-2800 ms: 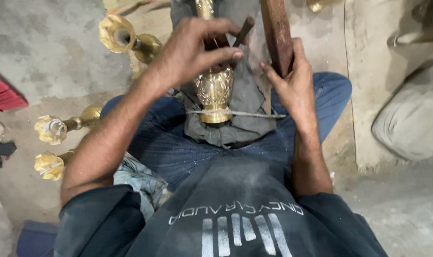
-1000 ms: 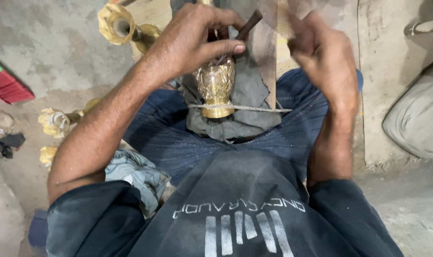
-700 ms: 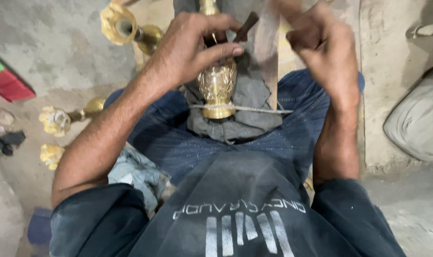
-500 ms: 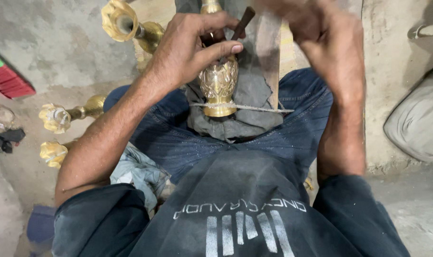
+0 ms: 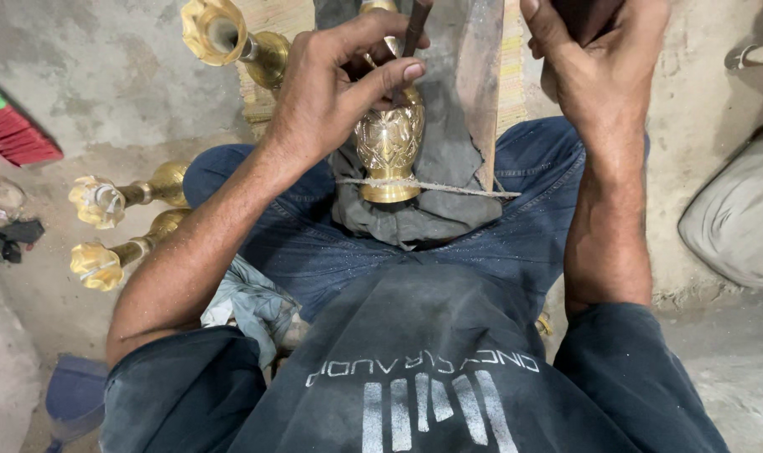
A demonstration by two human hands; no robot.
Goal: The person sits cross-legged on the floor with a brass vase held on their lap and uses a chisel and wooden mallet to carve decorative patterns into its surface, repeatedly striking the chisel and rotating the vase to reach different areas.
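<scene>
Left hand [image 5: 335, 92] pinched a thin dark metal tool [image 5: 415, 29] against the engraved golden brass vase [image 5: 389, 147], which sat on grey cloth [image 5: 448, 214] tied with string [image 5: 448, 188]. Right hand [image 5: 599, 59] was raised, closed on something dark. Three flower-topped brass stems [image 5: 101, 201] lay on the floor.

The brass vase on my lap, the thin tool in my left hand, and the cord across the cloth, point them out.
brass vase [image 5: 388, 147], head view, its engraved belly.
thin tool [image 5: 415, 29], head view, the dark shaft above the fingertips.
cord [image 5: 457, 189], head view, the stretch right of the vase's foot.
</scene>
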